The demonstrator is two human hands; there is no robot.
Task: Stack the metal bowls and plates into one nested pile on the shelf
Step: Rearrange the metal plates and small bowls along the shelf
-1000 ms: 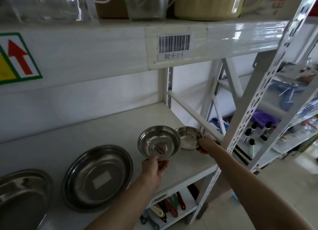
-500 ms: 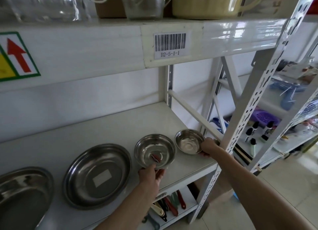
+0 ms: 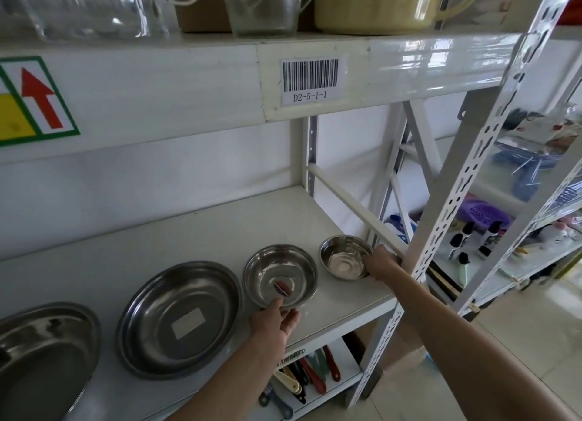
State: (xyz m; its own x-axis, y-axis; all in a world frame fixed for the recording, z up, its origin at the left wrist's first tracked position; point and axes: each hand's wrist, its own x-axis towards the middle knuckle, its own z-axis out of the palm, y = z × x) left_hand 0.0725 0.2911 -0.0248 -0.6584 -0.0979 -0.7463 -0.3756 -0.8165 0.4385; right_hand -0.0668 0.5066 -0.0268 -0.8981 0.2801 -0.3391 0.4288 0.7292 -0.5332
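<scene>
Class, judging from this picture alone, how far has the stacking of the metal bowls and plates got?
Done: nothing nested; four pieces sit apart. In hand: left hand grips the middle bowl, right hand the small bowl. Left: nest both into the oval plate and far-left plate.

Silver bowls (image 3: 281,275), white shelf (image 3: 195,231), red-arrow sign (image 3: 34,100)
</scene>
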